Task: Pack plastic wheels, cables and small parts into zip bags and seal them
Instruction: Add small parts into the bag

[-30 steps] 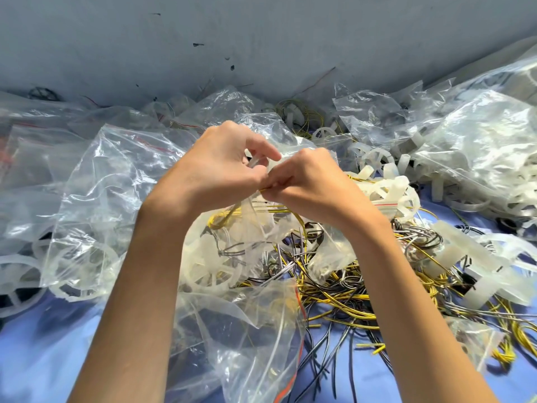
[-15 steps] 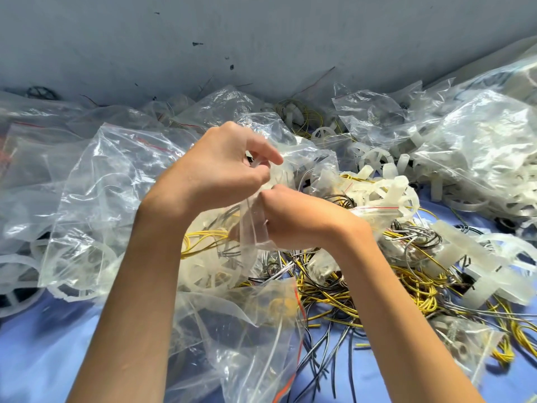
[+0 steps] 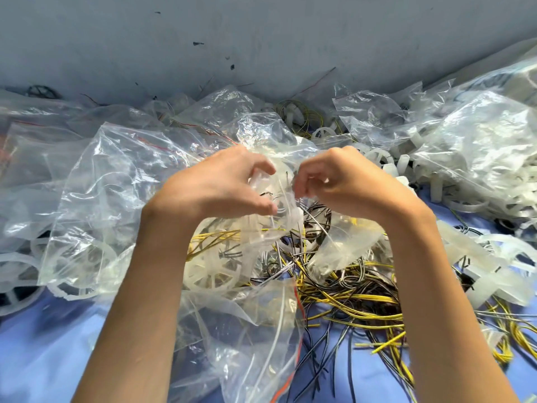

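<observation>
The bags (image 3: 110, 175) are thin clear plastic, glossy and crumpled. The wheels (image 3: 212, 271) are milky, matt plastic. Right of the wheels, cables (image 3: 357, 303) wear smooth yellow and black coating. Beneath the wheels, the surface (image 3: 43, 344) is matt blue.

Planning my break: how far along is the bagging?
Done: filled bags lie left and right. In hand: left hand and right hand pinch the top of a bag, wheel and yellow cables inside. Left: loose cables and wheels on the blue surface.
</observation>
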